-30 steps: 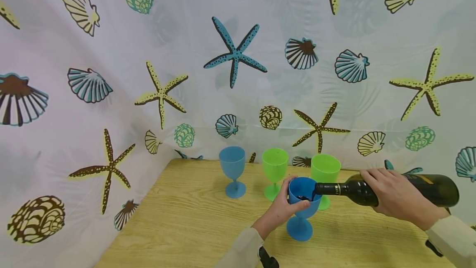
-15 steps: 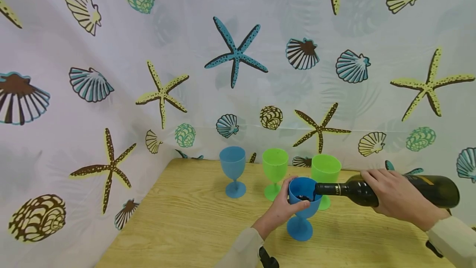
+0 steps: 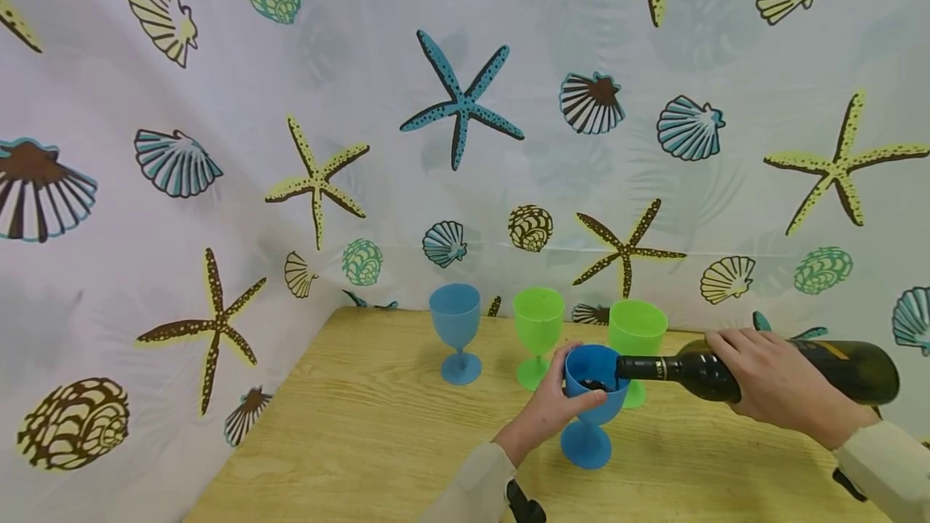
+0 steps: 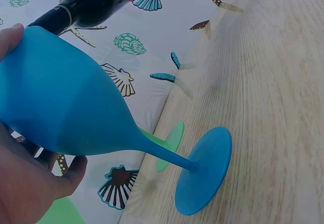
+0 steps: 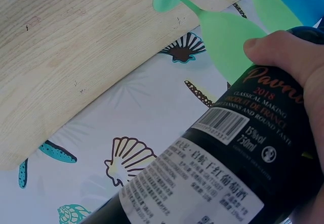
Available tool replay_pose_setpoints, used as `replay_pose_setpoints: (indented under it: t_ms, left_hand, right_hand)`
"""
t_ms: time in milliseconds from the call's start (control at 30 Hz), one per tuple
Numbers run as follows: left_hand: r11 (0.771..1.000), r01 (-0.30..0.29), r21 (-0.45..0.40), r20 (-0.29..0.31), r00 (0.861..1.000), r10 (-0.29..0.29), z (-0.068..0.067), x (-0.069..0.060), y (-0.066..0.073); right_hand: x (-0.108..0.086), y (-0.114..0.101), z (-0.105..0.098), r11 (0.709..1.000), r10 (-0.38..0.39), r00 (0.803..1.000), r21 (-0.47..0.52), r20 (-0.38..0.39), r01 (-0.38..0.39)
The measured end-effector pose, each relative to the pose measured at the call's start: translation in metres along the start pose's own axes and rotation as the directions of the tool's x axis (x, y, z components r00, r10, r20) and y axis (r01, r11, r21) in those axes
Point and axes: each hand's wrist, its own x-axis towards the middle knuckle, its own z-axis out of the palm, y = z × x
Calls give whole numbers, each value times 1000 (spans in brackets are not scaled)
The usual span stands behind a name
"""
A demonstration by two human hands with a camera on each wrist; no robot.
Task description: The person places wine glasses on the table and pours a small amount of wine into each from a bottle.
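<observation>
My left hand (image 3: 550, 407) holds the bowl of a blue goblet (image 3: 587, 444), fingers and thumb around its sides. Dark liquid (image 3: 594, 386) shows inside the bowl. From the right, my right hand (image 3: 781, 382) grips a dark wine bottle (image 3: 850, 370) tipped almost level, its mouth just inside the goblet's rim. In the left wrist view the goblet's stem and round foot (image 4: 204, 171) are plain; I cannot tell whether the foot touches the table. Printed labels (image 5: 192, 183) cover the bottle in the right wrist view.
Behind the held goblet, two green goblets (image 3: 538, 317) (image 3: 638, 325) stand near the back edge of the wooden table (image 3: 363, 426). Another blue goblet (image 3: 455, 317) stands to their left. A white curtain (image 3: 327, 63) with shells and starfish hangs behind and at the left.
Both hands, the bottle and the held goblet keep nearly the same places. The dark stream at the bottle's mouth looks a little fainter now.
</observation>
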Motion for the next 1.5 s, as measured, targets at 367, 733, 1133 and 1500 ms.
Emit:
replay_pose_setpoints:
  t_ms: [367,733,1133,1500]
  left_hand:
    - [1000,-6,-3,2,1000,6,0,-1,-1]
    - [1000,9,-1,-1,1000,-9,1,0,-1]
    - [1000,23,-1,-7,1000,-23,0,0,0]
    - [1000,12,-12,4,1000,-12,0,0,-1]
  right_hand:
    - [1,-1,0,1000,-1,1000,-3,-1,1]
    - [0,-1,-1,1000,6,1000,3,11,-6]
    - [0,0,0,1000,-8,1000,-6,-7,8]
    - [0,0,0,1000,-14,1000,-8,-12,14]
